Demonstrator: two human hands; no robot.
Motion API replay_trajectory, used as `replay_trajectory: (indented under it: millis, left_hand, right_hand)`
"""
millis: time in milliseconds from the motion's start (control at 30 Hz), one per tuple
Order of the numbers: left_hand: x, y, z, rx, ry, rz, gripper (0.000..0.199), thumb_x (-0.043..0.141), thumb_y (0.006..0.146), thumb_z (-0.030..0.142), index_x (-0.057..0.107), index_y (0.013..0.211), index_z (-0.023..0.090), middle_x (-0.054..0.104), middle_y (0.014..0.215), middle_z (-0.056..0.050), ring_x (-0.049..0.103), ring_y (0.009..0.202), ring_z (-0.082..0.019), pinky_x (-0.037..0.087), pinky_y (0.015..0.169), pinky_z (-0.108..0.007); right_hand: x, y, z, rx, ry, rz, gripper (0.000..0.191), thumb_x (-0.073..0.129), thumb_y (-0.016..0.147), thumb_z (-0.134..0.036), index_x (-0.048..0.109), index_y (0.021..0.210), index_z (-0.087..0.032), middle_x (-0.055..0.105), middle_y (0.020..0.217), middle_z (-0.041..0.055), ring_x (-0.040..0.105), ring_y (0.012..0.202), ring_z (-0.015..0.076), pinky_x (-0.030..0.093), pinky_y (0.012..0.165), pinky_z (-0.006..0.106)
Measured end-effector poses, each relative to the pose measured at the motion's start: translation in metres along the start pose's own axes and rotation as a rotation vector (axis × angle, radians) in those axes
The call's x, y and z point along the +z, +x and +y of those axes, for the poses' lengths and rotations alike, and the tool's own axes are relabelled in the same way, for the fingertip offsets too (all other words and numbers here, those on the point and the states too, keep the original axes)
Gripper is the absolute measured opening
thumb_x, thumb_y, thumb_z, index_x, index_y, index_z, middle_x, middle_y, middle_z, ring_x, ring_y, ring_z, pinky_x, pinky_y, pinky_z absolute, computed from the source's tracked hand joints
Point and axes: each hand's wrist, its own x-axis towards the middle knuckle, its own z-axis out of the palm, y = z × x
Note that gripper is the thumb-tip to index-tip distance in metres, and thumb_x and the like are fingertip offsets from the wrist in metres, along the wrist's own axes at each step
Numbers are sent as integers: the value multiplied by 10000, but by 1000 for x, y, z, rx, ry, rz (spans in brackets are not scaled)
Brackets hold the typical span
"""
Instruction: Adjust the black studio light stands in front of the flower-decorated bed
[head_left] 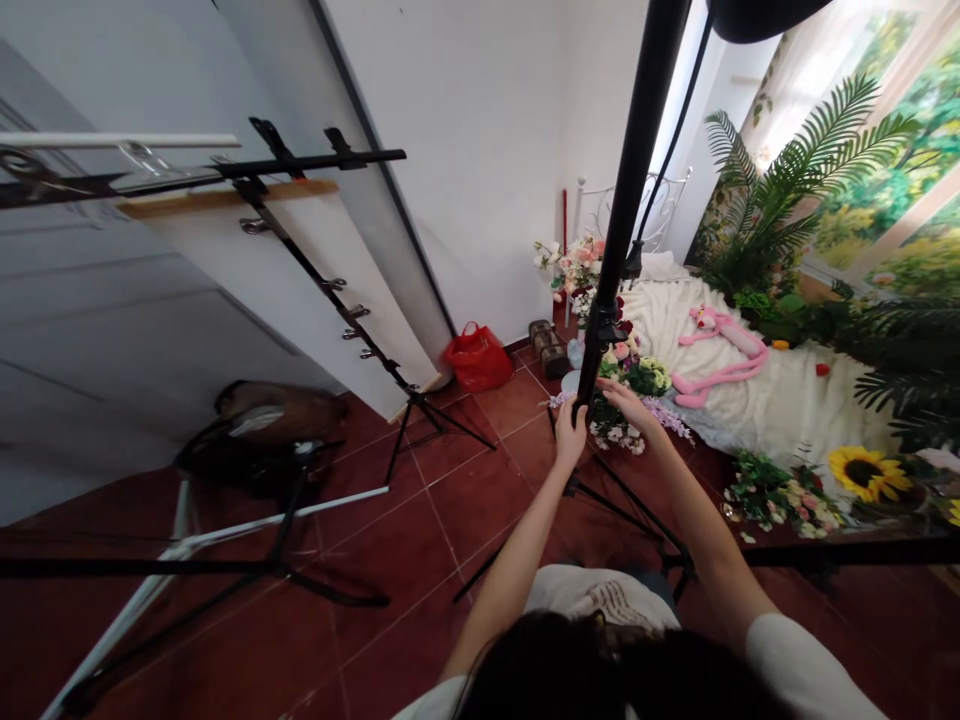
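Note:
A tall black light stand [616,225] rises in front of me, with a dark lamp head [765,15] at the top right and a cable hanging beside the pole. My left hand [571,435] is wrapped round the pole, below a black clamp knob [606,325]. Just to the right of the pole, my right hand [622,400] has its fingers apart, the fingertips close to the pole below the knob; whether they touch it is unclear. The stand's dark legs [622,500] spread over the red tiles beneath my arms.
Flowers [585,265] and a draped bed with a pink plush toy [724,350] lie right, near palm leaves [810,170] and a sunflower [870,473]. Leftward are a clipped white board [300,290], a red bag [480,358], a white stand leg [292,515] and dark tripod legs [337,590].

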Motion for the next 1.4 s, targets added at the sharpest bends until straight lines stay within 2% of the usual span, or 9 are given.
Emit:
replay_trajectory:
  millis: [167,367,500,667,800,933,1167,1333,1400]
  left_hand:
    - [-1,1,0,15,11,-14,515,386,905,593,589,1156,192,624,1216,-134,549,1195,-240,377,1088,-447]
    - [-4,0,1,42,14,-37,508,372,916,578,581,1161,184,623,1212,-139,552,1190,-233,378,1085,-431]
    - [-6,0,3,51,16,-59,501,379,918,570,581,1171,189,627,1203,-130,559,1179,-229,389,1077,-421]
    - [-6,1,3,53,21,-52,505,374,918,570,583,1176,190,626,1207,-133,560,1180,-235,396,1070,-424]
    - [-5,-1,3,48,17,-51,527,369,916,581,577,1193,183,622,1214,-135,554,1189,-234,388,1075,-422]
    - [-3,-4,7,42,19,-40,523,354,930,559,568,1216,177,605,1255,-142,538,1215,-230,378,1084,-422]
    - [-2,-21,6,15,35,43,495,412,932,507,504,1306,196,556,1307,-146,493,1262,-224,364,1099,-415]
    - [18,-79,-33,-232,46,140,563,430,913,529,436,1336,158,498,1276,-199,595,1083,-222,503,913,-376]
    - [35,-108,-52,-372,79,98,595,453,895,540,432,1303,107,490,1247,-229,636,938,-209,525,845,-380]
  right_hand:
    - [11,-6,32,69,128,-14,382,642,766,-412,633,1109,-244,631,1210,48,605,1078,177,463,994,361]
    - [16,-10,33,103,230,14,393,652,756,-501,639,1062,-254,625,1183,48,591,1103,175,485,963,340]
    - [25,-4,34,75,220,116,433,650,703,-599,609,887,-210,646,1027,45,610,982,162,507,885,308]
    - [36,20,30,153,26,348,339,641,686,-496,508,780,-199,587,736,-3,586,711,131,494,677,250]
    - [40,37,20,287,-238,536,355,667,631,-310,506,924,-193,636,862,35,621,802,166,479,693,255]
    - [44,35,16,257,-339,587,429,692,612,-274,487,978,-184,638,927,74,618,853,190,471,716,264]
    - [42,-29,36,147,149,437,382,531,818,-487,479,1072,-206,620,750,5,559,580,123,460,530,242]
    - [16,-114,76,283,396,518,458,671,730,-534,538,1021,-206,692,767,20,634,601,128,511,546,230]
    - [6,-153,95,340,483,620,451,699,721,-511,563,1016,-199,708,751,24,651,589,129,518,540,224]
